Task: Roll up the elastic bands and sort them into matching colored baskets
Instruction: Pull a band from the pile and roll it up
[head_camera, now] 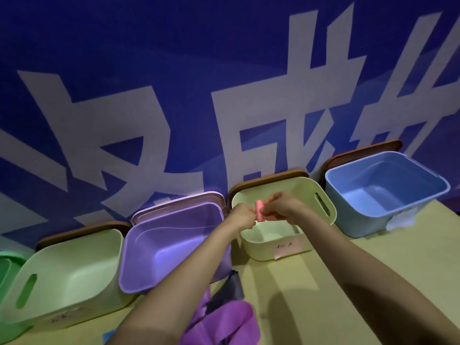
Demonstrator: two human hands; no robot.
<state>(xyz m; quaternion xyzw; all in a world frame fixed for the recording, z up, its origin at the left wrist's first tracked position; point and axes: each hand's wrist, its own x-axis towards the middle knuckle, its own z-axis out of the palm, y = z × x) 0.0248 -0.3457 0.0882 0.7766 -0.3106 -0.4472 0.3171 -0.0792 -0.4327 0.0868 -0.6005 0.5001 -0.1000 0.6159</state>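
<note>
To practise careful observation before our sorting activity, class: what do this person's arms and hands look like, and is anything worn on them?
The left forearm and right forearm are bare to the frame's edge, no sleeves showing. The left hand and right hand wear no gloves; no watch, bracelet or ring is visible in the dim light.

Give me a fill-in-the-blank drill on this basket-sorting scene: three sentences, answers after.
1. The left hand and right hand pinch a rolled band coloured ____.
2. They hold it above the cream basket, whose left neighbour is ____ in colour.
3. The basket farthest right is ____.
Missing words: pink; purple; blue.
</note>
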